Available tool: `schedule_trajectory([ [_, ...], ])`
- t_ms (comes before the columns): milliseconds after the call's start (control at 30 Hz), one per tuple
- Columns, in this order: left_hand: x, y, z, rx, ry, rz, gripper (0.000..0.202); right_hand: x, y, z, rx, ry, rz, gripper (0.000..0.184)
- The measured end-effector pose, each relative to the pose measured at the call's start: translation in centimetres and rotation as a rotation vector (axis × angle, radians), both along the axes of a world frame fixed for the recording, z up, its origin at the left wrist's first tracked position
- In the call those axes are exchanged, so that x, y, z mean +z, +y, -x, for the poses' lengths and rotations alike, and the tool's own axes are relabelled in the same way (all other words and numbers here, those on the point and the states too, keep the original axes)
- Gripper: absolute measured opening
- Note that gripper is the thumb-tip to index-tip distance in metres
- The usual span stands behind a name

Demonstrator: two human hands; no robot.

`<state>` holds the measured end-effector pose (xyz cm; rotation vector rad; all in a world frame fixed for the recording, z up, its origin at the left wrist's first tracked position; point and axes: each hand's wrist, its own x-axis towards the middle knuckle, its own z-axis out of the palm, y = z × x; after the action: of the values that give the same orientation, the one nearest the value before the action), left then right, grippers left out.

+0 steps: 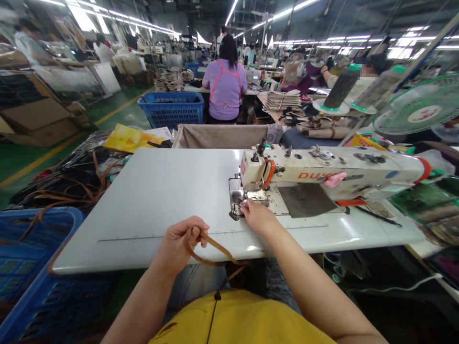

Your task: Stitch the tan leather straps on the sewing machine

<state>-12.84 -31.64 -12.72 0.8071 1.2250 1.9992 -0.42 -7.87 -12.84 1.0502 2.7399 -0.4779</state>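
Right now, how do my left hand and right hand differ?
Your left hand pinches a brown strap; no strap shows in your right hand. The left hand is near the front edge of the tabletop; the right hand is by the sewing machine. Both are bare.

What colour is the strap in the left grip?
The strap is brown; head view.

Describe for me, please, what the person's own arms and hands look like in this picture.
The left hand and right hand are both ungloved, and the forearms are bare, with no sleeve in view. Below them shows a yellow garment with a thin dark line running down its front.
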Motion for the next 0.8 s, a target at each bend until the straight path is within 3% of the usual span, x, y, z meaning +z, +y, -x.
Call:
schedule_trajectory([
  [200, -0.3, -0.3, -0.3, -0.042, -0.009, 0.006, 0.024, 0.7, -0.7, -0.5, 0.087, 0.018, 0.022, 0.031],
  [367, 0.0, -1.0, 0.3, 0.07, -0.161, 0.127, 0.03, 1.0, -2.8, -2.3, 0.263, 0.097, 0.166, 0.022],
  [433, 0.1, -1.2, 0.5, 0.087, -0.204, 0.187, 0.033, 0.7, -2.9, -3.2, 0.221, 0.232, 0.301, 0.021],
  [633, 0.1, -0.5, 0.2, 0.025, -0.221, 0.344, 0.04, 0.2, -2.6, -4.8, -0.085, 0.634, 0.827, 0.026],
  [800, -0.1, 1.4, -0.4, -0.032, -0.193, 0.392, 0.046, 1.1, -5.5, -5.0, 0.004, 0.571, 0.853, 0.041],
])
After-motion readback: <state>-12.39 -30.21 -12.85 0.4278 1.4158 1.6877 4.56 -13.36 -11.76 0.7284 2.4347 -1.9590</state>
